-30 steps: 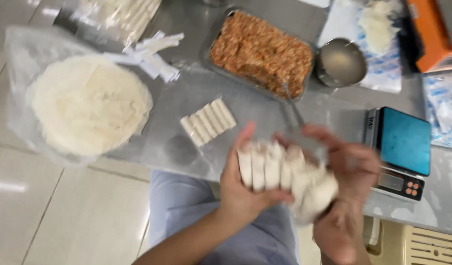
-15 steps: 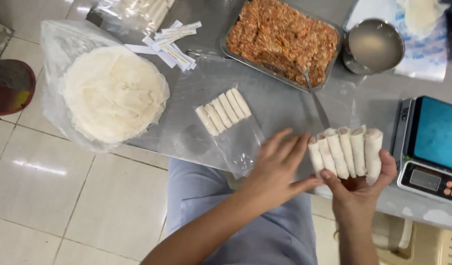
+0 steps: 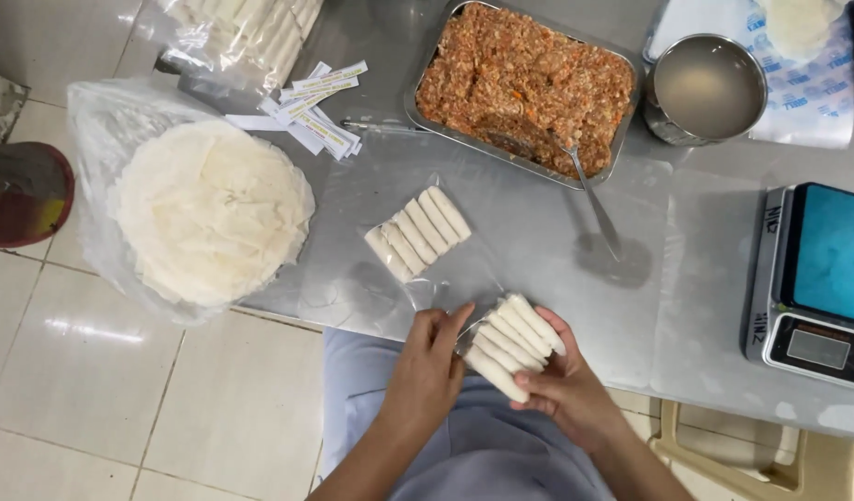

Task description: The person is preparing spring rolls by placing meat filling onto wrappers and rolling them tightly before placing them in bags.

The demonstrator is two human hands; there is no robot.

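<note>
a: start at the left. what's over there?

b: a dark red round thing (image 3: 24, 193) on the tiled floor (image 3: 102, 399), cut by the frame edge. then a clear bag with a stack of round white wrappers (image 3: 212, 210), hanging a little over the edge of the steel bench (image 3: 538, 250).

a: and above the wrappers?

b: another clear bag of pale sticks (image 3: 246, 32) at the top edge, and just right of it a loose pile of paper strips (image 3: 318, 104).

a: middle of the bench?

b: a row of five white rolls (image 3: 418, 232) inside a clear plastic bag, lying flat on the bench, apart from both hands.

a: now the hands.

b: the left hand (image 3: 429, 366) is at the bench's near edge, fingers curled against the left end of a second bundle of rolls (image 3: 512, 341). the right hand (image 3: 568, 390) cups that bundle from below, fingers closed on it. the bundle sits tilted between the two hands, just off the bench edge, above the person's lap.

a: further right?

b: a foil tray of orange-brown filling (image 3: 529, 83) at the top, with a spoon (image 3: 589, 195) whose handle reaches down onto the bench. right of it a steel bowl (image 3: 708, 88) with cloudy liquid, resting on a printed plastic sheet (image 3: 812, 93). at the far right, a kitchen scale with a blue top (image 3: 816, 278).
</note>
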